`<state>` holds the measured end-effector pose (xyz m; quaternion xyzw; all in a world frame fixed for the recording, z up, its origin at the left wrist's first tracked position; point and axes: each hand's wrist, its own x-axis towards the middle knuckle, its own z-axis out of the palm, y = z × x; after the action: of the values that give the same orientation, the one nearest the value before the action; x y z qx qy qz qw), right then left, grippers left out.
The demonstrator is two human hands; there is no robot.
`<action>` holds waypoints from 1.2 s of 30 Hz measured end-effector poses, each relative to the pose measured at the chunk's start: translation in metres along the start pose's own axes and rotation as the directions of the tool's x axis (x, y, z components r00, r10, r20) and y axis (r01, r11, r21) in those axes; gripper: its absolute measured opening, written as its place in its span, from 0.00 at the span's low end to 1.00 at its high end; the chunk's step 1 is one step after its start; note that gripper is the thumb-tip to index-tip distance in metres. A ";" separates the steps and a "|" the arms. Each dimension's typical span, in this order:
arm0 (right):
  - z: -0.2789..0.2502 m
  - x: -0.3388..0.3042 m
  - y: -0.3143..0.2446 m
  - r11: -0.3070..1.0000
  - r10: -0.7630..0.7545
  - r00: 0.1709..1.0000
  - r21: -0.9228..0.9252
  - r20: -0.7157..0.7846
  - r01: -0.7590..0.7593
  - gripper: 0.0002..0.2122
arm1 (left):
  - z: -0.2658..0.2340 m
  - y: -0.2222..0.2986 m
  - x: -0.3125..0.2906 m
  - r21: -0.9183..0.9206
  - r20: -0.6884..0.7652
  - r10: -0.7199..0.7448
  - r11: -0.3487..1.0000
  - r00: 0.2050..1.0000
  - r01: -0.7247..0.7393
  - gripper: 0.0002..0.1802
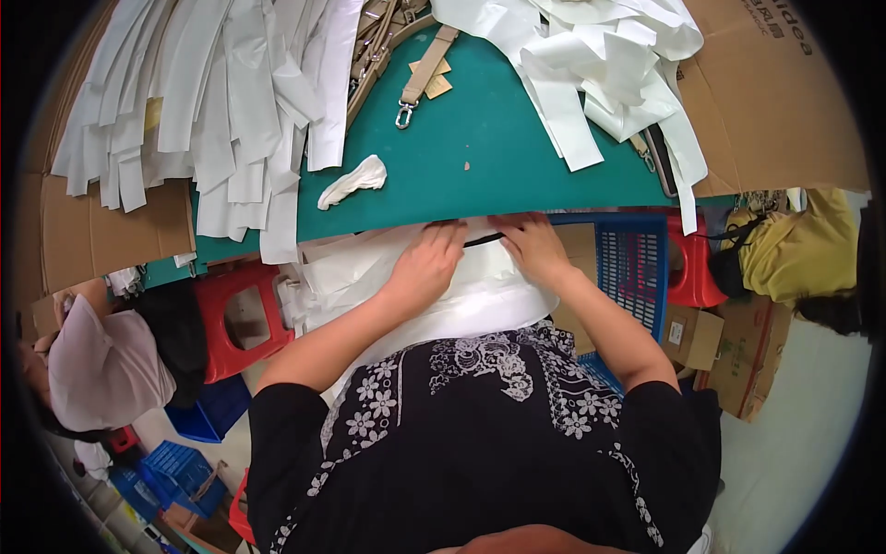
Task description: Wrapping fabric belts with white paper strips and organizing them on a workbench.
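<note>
My left hand [430, 261] and my right hand [535, 247] are close together just below the front edge of the green table. A thin black strap [484, 239] runs between them, and each hand closes on one end of it. My fingertips are partly hidden near the table edge. Under both hands, white paper-like sheets [480, 300] lie in layers over my lap.
Long white strips [198, 83] are heaped at the table's left, with crumpled white sheets [618, 83] at the right. A beige strap with a metal clip [426, 78] and a white scrap [353, 182] lie between. A red stool [242, 323] and a blue crate [632, 277] flank me; people sit on both sides.
</note>
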<state>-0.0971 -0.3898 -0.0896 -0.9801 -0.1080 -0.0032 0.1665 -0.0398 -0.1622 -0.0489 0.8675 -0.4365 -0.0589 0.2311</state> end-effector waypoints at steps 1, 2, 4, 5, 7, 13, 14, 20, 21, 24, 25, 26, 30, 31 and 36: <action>-0.002 -0.007 -0.001 0.990 0.005 0.999 0.141 0.033 -0.009 0.15 | 0.011 -0.003 0.000 -0.003 0.004 0.010 1.000 1.000 -0.010 0.22; -0.004 -0.014 -0.003 0.990 0.018 0.999 0.136 0.029 -0.021 0.15 | 0.021 -0.005 0.005 0.020 -0.067 -0.008 1.000 0.998 0.010 0.20; -0.011 -0.027 -0.008 0.991 -0.046 0.998 0.131 0.049 0.039 0.16 | 0.034 -0.010 0.006 0.039 -0.136 -0.011 0.999 0.991 0.016 0.18; -0.013 -0.035 -0.008 0.992 -0.023 0.999 0.124 0.046 0.017 0.16 | 0.032 -0.011 0.006 -0.113 -0.084 -0.052 0.993 0.995 0.043 0.15; -0.016 -0.045 -0.012 0.991 -0.045 0.999 0.127 0.007 0.044 0.16 | 0.025 -0.008 0.002 -0.323 -0.085 -0.150 0.939 0.985 0.115 0.08; 0.002 -0.007 0.041 0.691 0.532 0.827 0.472 0.181 -0.548 0.14 | -0.018 0.004 -0.012 -0.181 0.074 0.053 0.983 0.996 -0.039 0.13; 0.007 -0.001 0.046 0.624 0.535 0.802 0.517 0.264 -0.586 0.14 | -0.023 0.005 -0.015 -0.108 0.015 0.218 0.970 0.976 -0.216 0.14; 0.006 -0.009 0.006 0.666 0.509 0.848 0.557 0.149 -0.497 0.16 | -0.046 -0.004 -0.015 -0.196 0.323 0.200 0.970 0.925 -0.141 0.11; 0.007 -0.014 -0.001 0.813 0.463 0.886 0.403 -0.010 -0.421 0.15 | -0.048 -0.005 -0.012 -0.243 0.381 0.202 0.963 0.903 -0.113 0.12; -0.006 -0.024 -0.027 0.976 0.161 0.955 0.184 -0.251 -0.116 0.14 | -0.007 -0.008 0.003 -0.521 0.586 -0.193 0.653 0.787 0.549 0.17; -0.005 -0.027 -0.033 0.989 0.090 0.954 0.135 -0.287 -0.053 0.12 | 0.005 -0.005 0.013 -0.527 0.564 -0.221 0.646 0.796 0.553 0.21; -0.003 -0.028 -0.035 0.990 0.084 0.954 0.136 -0.289 -0.046 0.12 | 0.016 -0.002 0.023 -0.534 0.538 -0.252 0.637 0.804 0.556 0.25; 0.001 -0.033 -0.030 0.962 -0.231 0.969 0.129 -0.085 0.240 0.08 | 0.029 0.013 0.054 -0.295 0.319 -0.414 0.811 0.852 0.505 0.23; 0.003 -0.035 -0.028 0.948 -0.276 0.959 0.143 -0.069 0.283 0.08 | 0.032 0.014 0.055 -0.296 0.319 -0.412 0.812 0.853 0.503 0.23; -0.002 -0.029 -0.028 0.906 -0.387 0.922 0.180 -0.014 0.383 0.10 | 0.067 0.012 0.044 -0.483 0.034 -0.540 0.728 0.841 0.486 0.19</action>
<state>-0.1316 -0.3703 -0.0801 -0.9205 -0.3006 -0.0153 0.2490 -0.0423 -0.2262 -0.0979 0.8725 -0.1382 -0.1778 0.4337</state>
